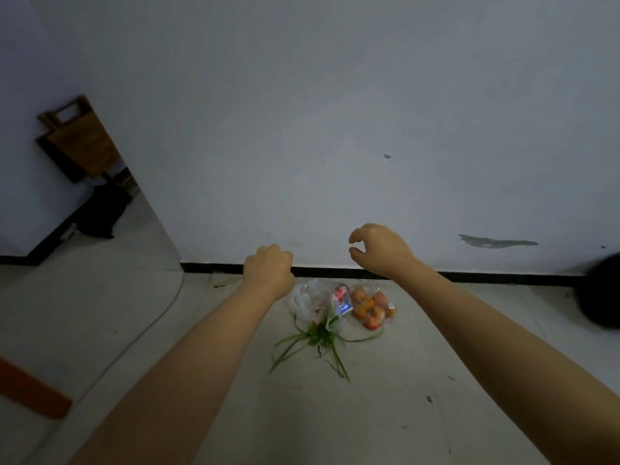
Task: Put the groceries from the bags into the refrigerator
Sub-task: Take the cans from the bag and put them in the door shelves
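Both arms stretched forward over the floor [436, 380], hands apart. Left hand [267, 266] curled into a fist, gripping nothing. Right hand [379, 247] loosely curled, empty. Below them, at the foot of the wall [335, 112]: clear plastic bag [310, 302] with green onions [318, 340] spilling out, soda can [341, 299] beside it, and a bag of oranges [372, 307] just right of that.
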`<state>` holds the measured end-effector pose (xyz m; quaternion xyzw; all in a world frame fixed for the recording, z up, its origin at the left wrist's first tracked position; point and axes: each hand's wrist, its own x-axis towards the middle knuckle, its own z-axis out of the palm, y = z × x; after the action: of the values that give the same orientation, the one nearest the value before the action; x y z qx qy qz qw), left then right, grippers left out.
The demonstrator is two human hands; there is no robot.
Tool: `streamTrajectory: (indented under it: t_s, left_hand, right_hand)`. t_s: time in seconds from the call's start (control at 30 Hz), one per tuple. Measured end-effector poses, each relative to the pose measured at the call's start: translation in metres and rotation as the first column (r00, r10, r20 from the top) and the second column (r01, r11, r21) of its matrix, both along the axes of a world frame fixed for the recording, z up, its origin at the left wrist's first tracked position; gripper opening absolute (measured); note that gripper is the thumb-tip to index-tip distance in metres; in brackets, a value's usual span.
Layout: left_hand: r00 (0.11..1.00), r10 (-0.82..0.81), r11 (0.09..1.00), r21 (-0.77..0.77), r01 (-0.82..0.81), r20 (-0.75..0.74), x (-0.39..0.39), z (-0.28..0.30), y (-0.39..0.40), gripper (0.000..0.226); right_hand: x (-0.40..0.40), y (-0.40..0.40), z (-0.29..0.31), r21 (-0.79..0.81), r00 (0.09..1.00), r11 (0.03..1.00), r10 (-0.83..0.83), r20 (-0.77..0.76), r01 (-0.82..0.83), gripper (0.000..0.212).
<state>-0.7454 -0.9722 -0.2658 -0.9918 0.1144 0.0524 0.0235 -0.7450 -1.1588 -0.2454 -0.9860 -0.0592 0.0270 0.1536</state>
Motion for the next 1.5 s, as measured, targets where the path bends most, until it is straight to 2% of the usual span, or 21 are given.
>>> streamTrajectory:
  t_s: [0.23,0.47,0.67,0.9,1.03,1.17,1.3,1.37,1.43,1.5]
  left_hand:
    - [0.978,-0.183,0.982,0.033,0.187,-0.095,0.166,-0.041,0.03,0.029]
    - [0.891,-0.387,0.91,0.06,0.411,-0.235,0.306,-0.092,0.017,0.028]
    - [0.812,-0.455,0.846,0.106,0.522,-0.367,0.391,-0.165,-0.021,0.028]
    - [0.701,-0.493,0.795,0.06,0.603,-0.516,0.453,-0.277,-0.065,0.031]
    - [0.591,-0.551,0.714,0.033,0.699,-0.59,0.478,-0.377,-0.072,0.027]
    - [0.498,-0.565,0.625,0.052,0.779,-0.658,0.496,-0.491,-0.069,0.034]
    - [0.431,-0.592,0.521,0.085,0.849,-0.681,0.513,-0.597,-0.059,0.03]
    - [0.379,-0.631,0.435,0.096,0.895,-0.677,0.522,-0.642,-0.055,0.03]
    - [0.304,-0.7,0.322,0.093,0.942,-0.647,0.533,-0.686,-0.055,0.032]
    - [0.174,-0.801,0.17,0.061,0.984,-0.573,0.544,-0.724,-0.056,0.028]
  right_hand:
    - [0.128,0.025,-0.055,0.058,0.978,0.98,-0.184,-0.1,0.19,0.035]
    - [0.214,0.023,-0.123,0.113,0.866,0.879,-0.422,-0.269,0.464,0.031]
    - [0.265,-0.003,-0.201,0.101,0.771,0.81,-0.501,-0.393,0.578,0.027]
    - [0.295,-0.018,-0.321,0.056,0.629,0.735,-0.536,-0.563,0.676,0.029]
    - [0.312,-0.008,-0.404,0.036,0.548,0.685,-0.549,-0.631,0.728,0.029]
    - [0.327,0.017,-0.513,-0.001,0.483,0.643,-0.577,-0.659,0.766,0.028]
    - [0.345,0.041,-0.622,-0.049,0.486,0.66,-0.598,-0.637,0.75,0.028]
    - [0.358,0.046,-0.665,-0.109,0.48,0.691,-0.597,-0.642,0.714,0.03]
    - [0.37,0.042,-0.702,-0.18,0.513,0.747,-0.59,-0.623,0.64,0.032]
    - [0.378,0.032,-0.735,-0.197,0.577,0.808,-0.546,-0.608,0.556,0.034]
